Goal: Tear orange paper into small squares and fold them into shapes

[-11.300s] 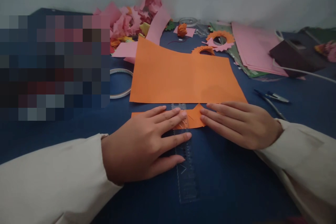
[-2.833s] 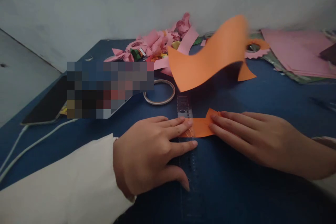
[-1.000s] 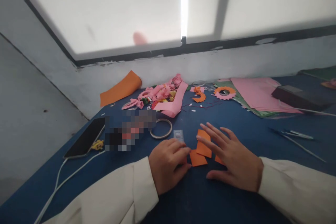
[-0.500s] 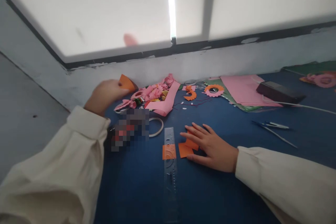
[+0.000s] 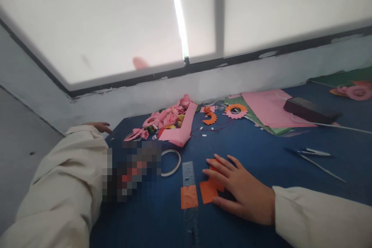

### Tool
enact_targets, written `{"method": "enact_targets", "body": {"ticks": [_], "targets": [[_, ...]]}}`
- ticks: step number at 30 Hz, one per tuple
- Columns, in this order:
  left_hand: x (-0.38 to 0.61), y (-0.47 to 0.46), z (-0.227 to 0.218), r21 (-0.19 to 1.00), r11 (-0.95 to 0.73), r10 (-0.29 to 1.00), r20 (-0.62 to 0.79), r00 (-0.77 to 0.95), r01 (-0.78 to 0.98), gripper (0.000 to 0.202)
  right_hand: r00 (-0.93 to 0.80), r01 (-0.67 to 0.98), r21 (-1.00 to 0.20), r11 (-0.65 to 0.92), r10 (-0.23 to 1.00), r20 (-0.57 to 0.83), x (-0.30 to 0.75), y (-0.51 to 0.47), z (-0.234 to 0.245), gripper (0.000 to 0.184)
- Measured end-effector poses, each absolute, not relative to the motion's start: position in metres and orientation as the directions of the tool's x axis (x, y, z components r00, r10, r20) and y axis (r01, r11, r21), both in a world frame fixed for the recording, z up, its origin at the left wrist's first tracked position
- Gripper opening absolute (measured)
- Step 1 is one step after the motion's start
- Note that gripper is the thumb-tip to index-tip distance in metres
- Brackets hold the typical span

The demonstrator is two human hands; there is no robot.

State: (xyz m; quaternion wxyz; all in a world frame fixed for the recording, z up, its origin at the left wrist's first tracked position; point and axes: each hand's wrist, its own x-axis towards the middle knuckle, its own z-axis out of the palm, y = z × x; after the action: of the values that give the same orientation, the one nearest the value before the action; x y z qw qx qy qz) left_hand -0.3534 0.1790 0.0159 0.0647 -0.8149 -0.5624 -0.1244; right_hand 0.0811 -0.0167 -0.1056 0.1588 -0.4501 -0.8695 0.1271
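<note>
My left hand reaches past the table's far left edge beside the wall. Its fingers stretch out and no paper shows in them; part of the hand is hidden by the cream sleeve. My right hand lies flat with spread fingers, partly covering small orange paper squares. Left of these, a clear plastic ruler lies lengthwise, and another orange square shows at it; I cannot tell whether it is under or over the ruler. Nearby are a roll of tape and a pixelated dark object.
Pink paper scraps and a curled strip heap at the back. Toothed paper rings lie beside them. Pink sheets carry a black box with a white cable. A blue pen lies at right. A wall borders the table.
My left hand has moved left and away from the paper heap; the orange piece it held is out of sight. The view has tilted upward. My right hand stays on the squares.
</note>
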Motion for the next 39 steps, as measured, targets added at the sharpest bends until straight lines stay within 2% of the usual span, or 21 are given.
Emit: {"method": "enact_targets", "body": {"ticks": [3,7,11,17,22,26,28,32,36,39], "targets": [[-0.345,0.204,0.023,-0.015,-0.172,0.975,0.139,0.172,0.985,0.030,-0.539,0.746,-0.371,0.553,0.828,0.152,0.081,-0.014,-0.108,0.057],[-0.309,0.234,0.039,-0.100,-0.075,0.995,0.058,0.081,0.992,0.032,-0.522,0.735,-0.406,0.544,0.835,0.173,0.083,-0.011,-0.112,0.058],[-0.258,0.222,0.050,-0.164,-0.145,0.976,0.138,0.168,0.976,0.033,-0.540,0.685,-0.440,0.581,0.810,0.228,0.084,-0.009,-0.116,0.055],[-0.158,0.149,0.056,-0.207,-0.314,0.914,0.196,0.354,0.926,0.034,-0.585,0.622,-0.444,0.645,0.760,0.283,0.084,-0.009,-0.118,0.046],[-0.096,0.055,0.029,-0.221,-0.534,0.837,-0.005,0.547,0.816,0.042,-0.583,0.613,-0.417,0.671,0.740,0.334,0.087,-0.009,-0.121,0.046],[-0.089,-0.005,-0.005,-0.203,-0.624,0.776,-0.270,0.569,0.754,0.028,-0.565,0.635,-0.376,0.675,0.738,0.369,0.089,-0.010,-0.125,0.047],[-0.092,-0.020,-0.018,-0.193,-0.617,0.772,-0.335,0.540,0.763,0.034,-0.553,0.650,-0.359,0.669,0.742,0.380,0.089,-0.010,-0.126,0.047],[-0.094,-0.029,-0.028,-0.195,-0.562,0.800,-0.373,0.470,0.804,0.038,-0.547,0.671,-0.325,0.666,0.741,0.390,0.089,-0.010,-0.128,0.047],[-0.090,-0.027,-0.029,-0.177,-0.544,0.802,-0.396,0.447,0.820,0.032,-0.553,0.687,-0.279,0.671,0.732,0.397,0.089,-0.011,-0.126,0.044],[-0.093,-0.022,-0.031,-0.144,-0.514,0.824,-0.359,0.439,0.846,0.023,-0.559,0.699,-0.231,0.676,0.719,0.412,0.089,-0.012,-0.125,0.043]]}}
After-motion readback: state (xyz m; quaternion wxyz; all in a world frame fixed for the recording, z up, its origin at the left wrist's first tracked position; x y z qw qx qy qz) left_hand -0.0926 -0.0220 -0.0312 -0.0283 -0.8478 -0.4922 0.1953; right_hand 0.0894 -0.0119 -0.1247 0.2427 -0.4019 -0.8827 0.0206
